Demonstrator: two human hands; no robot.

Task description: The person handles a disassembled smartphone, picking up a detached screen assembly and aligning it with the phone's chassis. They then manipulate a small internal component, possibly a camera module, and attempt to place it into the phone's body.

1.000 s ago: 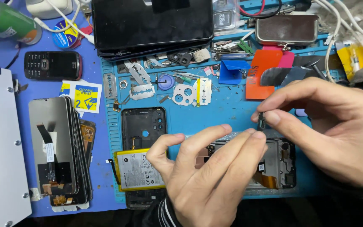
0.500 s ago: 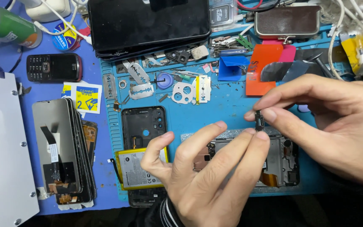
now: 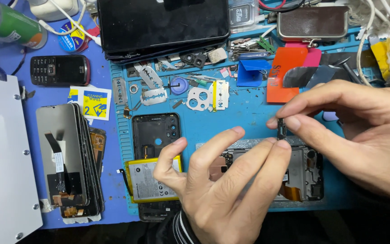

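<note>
My right hand [image 3: 357, 135] pinches a small dark part [image 3: 281, 128] between thumb and forefinger, just above the opened phone frame [image 3: 303, 174] on the blue mat [image 3: 249, 113]. My left hand [image 3: 222, 190] hovers over the frame's left end with fingers spread, its fingertips close to the small part but holding nothing. A yellow-edged battery [image 3: 147, 178] lies left of my left hand, below a black back cover [image 3: 155, 133].
A stack of phone screens [image 3: 66, 160] lies at left beside a white panel [image 3: 3, 153]. A black keypad phone [image 3: 59, 70], a dark tablet [image 3: 163, 25], razor blades [image 3: 152, 88], metal shields [image 3: 206, 97], an orange pick [image 3: 285, 72] and cables [image 3: 384, 27] crowd the far side.
My right hand has lifted the small dark part slightly away from the frame. My left hand's fingers have spread and shifted a little toward it.
</note>
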